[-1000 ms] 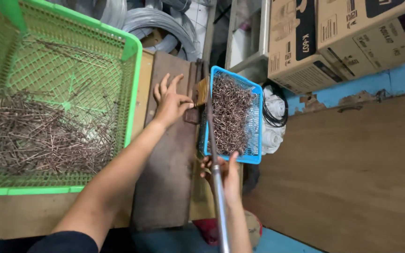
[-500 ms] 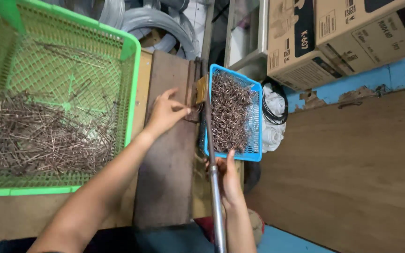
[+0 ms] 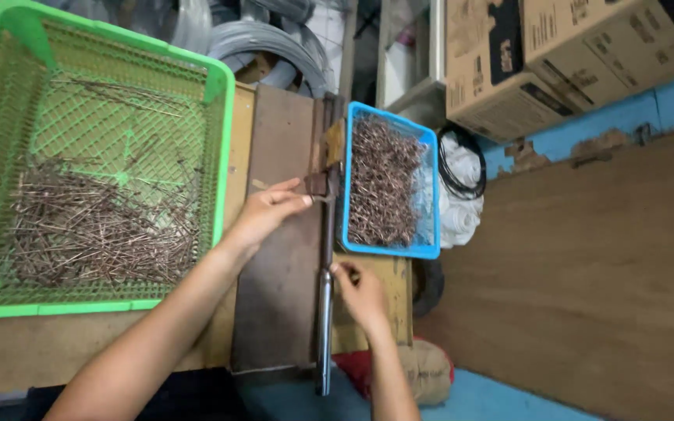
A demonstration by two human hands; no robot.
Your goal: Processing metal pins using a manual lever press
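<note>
Head view: green basket [image 3: 220, 140] flanks left hand [image 3: 263, 218].

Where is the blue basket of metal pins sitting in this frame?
In the head view the blue basket sits right of centre, just right of the long metal lever, with the right hand below it and cardboard boxes beyond.
</note>
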